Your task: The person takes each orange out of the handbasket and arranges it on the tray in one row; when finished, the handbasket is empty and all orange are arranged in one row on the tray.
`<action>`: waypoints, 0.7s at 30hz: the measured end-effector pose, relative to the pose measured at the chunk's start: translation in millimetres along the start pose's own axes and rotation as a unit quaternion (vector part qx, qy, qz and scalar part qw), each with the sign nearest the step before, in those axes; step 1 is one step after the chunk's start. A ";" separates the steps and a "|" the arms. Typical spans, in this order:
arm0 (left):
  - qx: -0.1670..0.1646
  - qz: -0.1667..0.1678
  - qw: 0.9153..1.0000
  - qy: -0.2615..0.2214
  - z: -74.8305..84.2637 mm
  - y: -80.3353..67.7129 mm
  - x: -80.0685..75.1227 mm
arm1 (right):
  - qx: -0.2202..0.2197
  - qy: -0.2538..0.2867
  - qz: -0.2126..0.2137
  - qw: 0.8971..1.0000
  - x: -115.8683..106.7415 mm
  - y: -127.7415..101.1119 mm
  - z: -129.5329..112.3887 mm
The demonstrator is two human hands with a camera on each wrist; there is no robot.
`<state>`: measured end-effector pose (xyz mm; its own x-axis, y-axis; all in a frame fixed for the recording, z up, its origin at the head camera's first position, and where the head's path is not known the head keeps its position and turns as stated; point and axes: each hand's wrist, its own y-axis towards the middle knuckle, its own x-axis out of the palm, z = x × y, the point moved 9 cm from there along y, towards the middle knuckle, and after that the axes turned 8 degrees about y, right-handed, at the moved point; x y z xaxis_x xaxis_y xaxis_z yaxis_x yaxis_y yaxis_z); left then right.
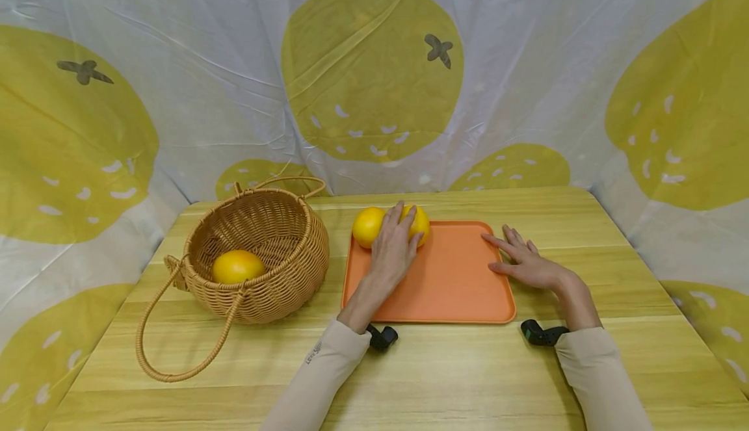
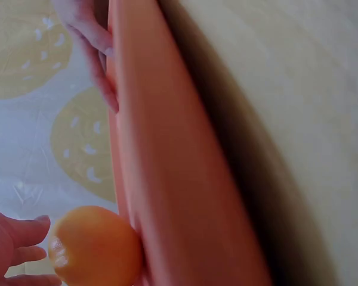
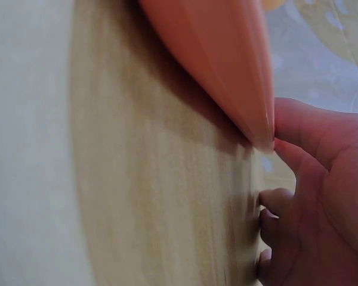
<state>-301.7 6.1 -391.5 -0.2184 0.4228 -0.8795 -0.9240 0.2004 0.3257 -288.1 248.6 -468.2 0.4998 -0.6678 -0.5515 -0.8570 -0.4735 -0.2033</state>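
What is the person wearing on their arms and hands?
Both hands, the left hand and the right hand, are bare, with no gloves or rings visible. Each arm has a long beige sleeve; the left one carries small dark lettering near the cuff. A small black camera device sits at each wrist.

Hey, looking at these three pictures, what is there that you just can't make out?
- Head view: the left hand covers the meeting of the two oranges at the tray's far edge; whether its fingers curl round one is unclear.
- Head view: the basket wall hides the underside of the orange inside.
- Left wrist view: blurred; the frame cuts off the left hand.
- Right wrist view: the right hand is partly cut off; the tray's top is unseen.
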 end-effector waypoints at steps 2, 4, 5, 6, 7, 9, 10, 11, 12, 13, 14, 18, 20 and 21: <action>0.000 0.001 1.000 -0.006 -0.8 0.4 -3.9 | -0.001 0.001 0.000 1.000 0.1 -0.2 -0.8; -0.002 0.005 1.000 -0.023 -2.3 1.0 -9.9 | -0.003 0.002 0.000 1.000 0.4 -0.1 -1.6; -0.002 0.009 0.999 -0.032 -3.7 1.3 -13.9 | -0.004 0.002 0.000 1.000 0.7 0.0 -2.2; -0.003 0.014 0.999 -0.044 -5.0 1.8 -18.3 | -0.007 0.002 0.000 1.000 0.3 0.3 -2.5; -0.005 0.018 0.998 -0.058 -6.8 1.9 -24.0 | -0.010 0.004 0.000 1.000 0.4 0.5 -3.4; -0.005 0.026 0.996 -0.083 -9.9 2.3 -37.0 | -0.018 0.007 0.002 1.000 0.0 1.0 -5.1; -0.003 0.031 0.995 -0.091 -11.2 2.5 -44.3 | -0.021 0.008 0.004 1.000 -0.6 0.9 -6.0; -0.003 0.033 0.995 -0.098 -12.5 2.7 -51.7 | -0.023 0.007 0.005 1.000 -1.3 0.7 -6.5; -0.001 0.036 0.994 -0.104 -13.7 2.8 -59.4 | -0.023 0.006 0.006 1.000 -2.0 0.5 -6.6; 0.000 0.036 0.993 -0.109 -14.8 2.6 -67.4 | -0.021 0.005 0.007 1.000 -2.7 -0.1 -6.2; 0.003 0.038 0.993 -0.112 -15.8 2.4 -75.8 | -0.019 0.002 0.008 1.000 -3.1 -0.5 -5.5; 0.012 0.031 0.991 -0.130 -20.6 -0.5 -114.8 | -0.010 -0.006 0.001 1.000 -2.3 -1.4 -2.7; 0.018 0.020 0.991 -0.134 -22.9 -3.1 -137.3 | -0.009 -0.006 -0.001 1.000 -1.4 -1.4 -2.9; 0.022 0.015 0.991 -0.132 -24.1 -4.4 -149.2 | -0.010 -0.005 -0.001 1.000 -1.0 -1.4 -3.2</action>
<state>-272.6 -79.2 -270.1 -0.1503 0.6440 -0.7501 -0.9024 0.2205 0.3701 -287.0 248.0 -464.9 0.5001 -0.6609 -0.5596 -0.8533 -0.4864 -0.1880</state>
